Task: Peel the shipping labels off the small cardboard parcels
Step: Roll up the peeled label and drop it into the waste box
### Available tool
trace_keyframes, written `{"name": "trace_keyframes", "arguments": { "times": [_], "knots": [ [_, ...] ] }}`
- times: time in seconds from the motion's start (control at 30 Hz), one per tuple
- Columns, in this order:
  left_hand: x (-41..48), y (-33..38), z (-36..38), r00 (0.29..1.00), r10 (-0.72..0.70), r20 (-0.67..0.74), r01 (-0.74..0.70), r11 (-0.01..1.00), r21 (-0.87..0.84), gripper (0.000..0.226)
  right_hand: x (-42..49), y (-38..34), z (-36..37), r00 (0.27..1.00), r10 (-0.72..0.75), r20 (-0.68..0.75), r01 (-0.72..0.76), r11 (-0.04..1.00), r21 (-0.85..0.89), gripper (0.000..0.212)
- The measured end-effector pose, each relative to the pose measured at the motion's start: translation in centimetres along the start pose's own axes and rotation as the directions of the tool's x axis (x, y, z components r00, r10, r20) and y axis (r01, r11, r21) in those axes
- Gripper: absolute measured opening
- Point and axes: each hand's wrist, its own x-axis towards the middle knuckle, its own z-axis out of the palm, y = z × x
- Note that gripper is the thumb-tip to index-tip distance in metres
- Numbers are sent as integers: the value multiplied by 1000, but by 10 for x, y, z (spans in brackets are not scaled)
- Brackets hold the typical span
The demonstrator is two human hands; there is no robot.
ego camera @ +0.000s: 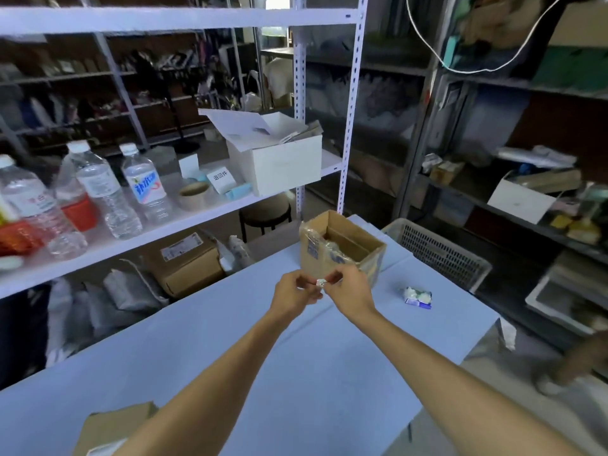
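Observation:
An open small cardboard parcel stands at the far end of the blue table, with clear tape and blue printing on its front. Just in front of it, my left hand and my right hand meet above the table. Between their fingertips they pinch a small crumpled white scrap of label. A crumpled white and blue label wad lies on the table to the right. Another cardboard parcel shows at the near left edge, partly hidden by my left forearm.
A white shelf on the left carries water bottles, a tape roll and a white box. Beneath it lies a labelled brown parcel. A grey mesh basket stands past the table's right corner.

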Motion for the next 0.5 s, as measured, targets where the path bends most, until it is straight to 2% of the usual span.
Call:
{"name": "trace_keyframes", "arguments": {
  "times": [0.17,0.27,0.4,0.5],
  "knots": [
    [43,21,47,1000,-10,-5,11,988,157,16,52,29,-42,999,-12,52,14,999,-37,10],
    [60,33,66,999,38,3,-37,950,311,7,82,36,-61,995,-40,91,48,995,-91,12],
    [81,55,70,974,175,142,-225,728,648,20,115,33,-69,985,-74,154,111,963,-247,17],
    [101,67,68,963,106,248,-264,562,784,27,136,29,-68,975,-124,187,183,921,-343,22]
  ]
}}
